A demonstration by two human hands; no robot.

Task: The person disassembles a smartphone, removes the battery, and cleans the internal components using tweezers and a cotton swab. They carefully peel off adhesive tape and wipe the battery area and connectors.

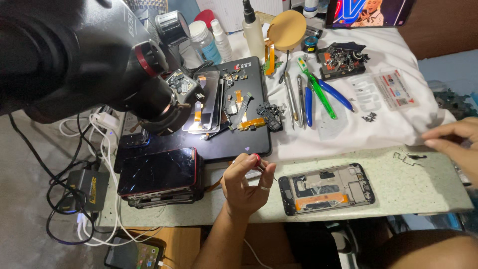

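The opened phone frame point(326, 188) lies with its long axis left to right. Just left of it, the left hand point(244, 183) pinches a red-capped screwdriver point(261, 164) (nearer hand). Far right of it, the right hand point(455, 142) hovers loosely spread, holding nothing.

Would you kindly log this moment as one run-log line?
left hand: holds red-capped screwdriver | right hand: empty, near small metal parts | opened phone frame: flat on counter

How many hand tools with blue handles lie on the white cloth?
2. One blue-handled tool lies upright beside the metal tweezers. The other, blue-handled pliers, lies slanted just right of the green tool. More may be hidden under the parts clutter.
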